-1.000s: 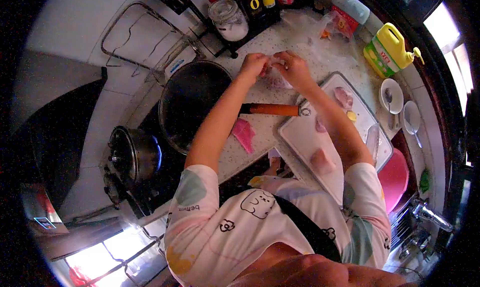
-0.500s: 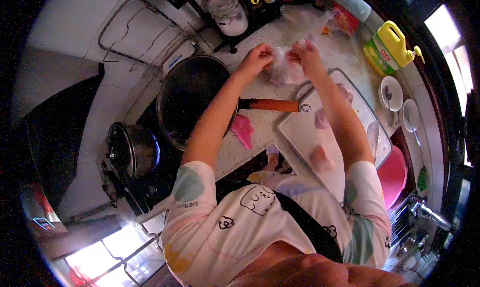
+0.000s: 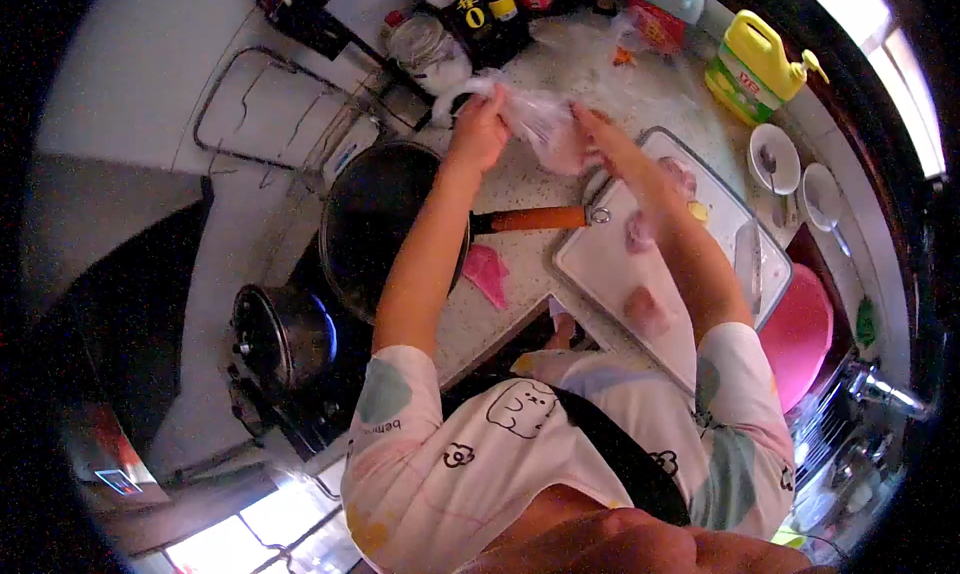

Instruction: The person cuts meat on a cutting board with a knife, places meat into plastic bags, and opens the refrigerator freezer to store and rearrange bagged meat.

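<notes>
A clear plastic bag (image 3: 543, 124) is stretched between my two hands above the counter, behind the cutting board. My left hand (image 3: 482, 132) is closed on the bag's gathered upper end, and a loose loop of plastic sticks out past it. On the other side, my right hand (image 3: 597, 137) grips the bag near its fuller, pinkish part; its fingertips are partly hidden. What the bag contains cannot be made out. Under my right forearm lies the white cutting board (image 3: 600, 257), with pieces of raw meat (image 3: 648, 312) and a small yellow slice (image 3: 698, 211) on it.
A dark pan (image 3: 375, 214) with an orange handle (image 3: 535, 219) stands left, near a lidded pot (image 3: 285, 334). A pink cloth (image 3: 487, 274) lies beside the pan. Bowls (image 3: 773, 159), a yellow jug (image 3: 755, 74) and a pink basin (image 3: 805, 334) line the right; a jar (image 3: 430, 54) stands behind.
My hands have moved apart, the left one leftward. The bag, bunched between them before, is now drawn out sideways with its upper end in my left hand. The view has shifted slightly.
</notes>
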`<state>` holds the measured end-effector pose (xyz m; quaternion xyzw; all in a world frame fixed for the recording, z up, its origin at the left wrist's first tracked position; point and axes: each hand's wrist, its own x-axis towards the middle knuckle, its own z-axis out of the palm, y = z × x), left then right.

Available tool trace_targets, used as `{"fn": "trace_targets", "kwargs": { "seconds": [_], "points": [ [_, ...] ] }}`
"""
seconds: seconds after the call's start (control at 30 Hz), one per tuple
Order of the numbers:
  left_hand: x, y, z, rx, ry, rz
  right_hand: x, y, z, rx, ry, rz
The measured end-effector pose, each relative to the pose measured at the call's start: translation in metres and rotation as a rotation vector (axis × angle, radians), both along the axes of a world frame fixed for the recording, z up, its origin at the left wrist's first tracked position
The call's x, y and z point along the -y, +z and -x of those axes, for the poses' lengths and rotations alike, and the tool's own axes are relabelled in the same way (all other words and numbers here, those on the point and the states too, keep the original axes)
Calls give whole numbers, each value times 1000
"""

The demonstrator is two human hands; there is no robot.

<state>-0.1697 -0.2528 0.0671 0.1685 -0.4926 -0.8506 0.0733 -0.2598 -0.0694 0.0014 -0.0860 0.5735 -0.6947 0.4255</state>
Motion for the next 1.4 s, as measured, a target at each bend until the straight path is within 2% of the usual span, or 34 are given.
{"fn": "trace_targets", "kwargs": {
  "seconds": [0.03, 0.07, 0.13, 0.17, 0.23, 0.3, 0.37, 0.4, 0.5, 0.53, 0.57, 0.6, 0.67, 0.7, 0.73, 0.77, 0.87, 0.93, 1.03, 1.13, 1.33, 1.4],
  "points": [
    [-5, 16, -4, -127, 2, -150, -4, 1, -14, 238, 79, 283],
    [2, 10, 1, -191, -62, -224, -6, 4, -24, 243, 67, 292],
    [-11, 32, -2, -221, -123, -179, -5, 40, -43, 326, -20, 640],
    [-16, 42, -6, -256, -178, -137, -7, 42, -43, 327, -22, 651],
    [-18, 45, -13, -290, -183, -63, -11, 47, -47, 46, -73, 586],
    [-20, 46, -16, -340, -195, 3, -25, 63, -50, -47, -112, 549],
    [-24, 44, -24, -308, -88, 321, -41, 80, -56, -135, -144, 499],
    [-30, 49, -27, -298, -128, 423, -48, 87, -60, -149, -183, 456],
    [-63, 58, -35, -376, -199, 562, -70, 89, -68, -174, -235, 419],
    [-69, 62, -37, -452, -311, 443, -79, 90, -71, -178, -243, 424],
    [-77, 67, -39, -458, -321, 443, -87, 92, -75, -183, -253, 425],
    [-93, 79, -45, -313, -314, 577, -98, 99, -82, -162, -245, 341],
    [-113, 71, -42, -137, -315, 577, -116, 102, -95, -133, -260, 250],
    [-126, 73, -41, -49, -317, 574, -125, 101, -102, -288, -346, 106],
    [-142, 76, -49, -33, -306, 500, -135, 100, -110, -439, -432, -46],
    [-159, 79, -61, -37, -289, 429, -146, 101, -123, -453, -459, -52],
    [-184, 30, -55, -158, -418, 333, -184, 99, -148, -434, -546, -98],
    [-214, 46, -65, -124, -509, 290, -213, 93, -160, -151, -592, 261],
    [-257, 48, -71, -103, -635, 226, -253, 83, -180, -93, -654, 278],
    [-294, 42, -81, 51, -727, 130, -288, 82, -207, 19, -672, 299],
    [-356, 37, -107, 223, -827, 324, -329, 33, -249, 239, -777, 481],
    [-370, 47, -115, 346, -949, 404, -349, 26, -269, 260, -770, 550]
  ]
}}
